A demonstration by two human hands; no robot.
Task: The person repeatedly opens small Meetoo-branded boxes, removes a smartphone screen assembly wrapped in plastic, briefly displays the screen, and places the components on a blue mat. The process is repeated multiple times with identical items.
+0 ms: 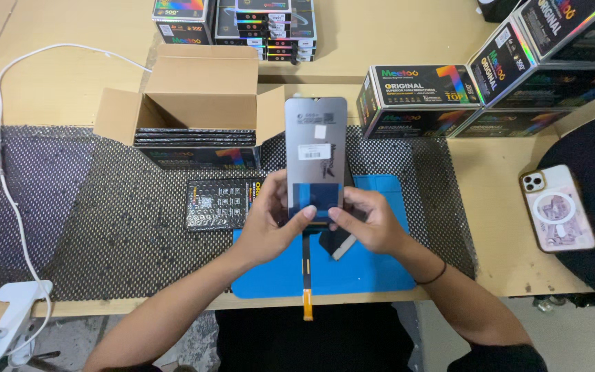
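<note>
One camera only, worn on the person's head, looks steeply down and forward over the bench (70,83). It sits close above the forearms, so both reach up from the bottom edge; the bench's near edge crosses low, its far side runs out the top.

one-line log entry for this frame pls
left hand: holds phone screen panel lower edge | right hand: same | panel: upright over blue mat | flex cable: hangs below | open cardboard box: behind

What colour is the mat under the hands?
Blue mat, seen in the head view.
</note>
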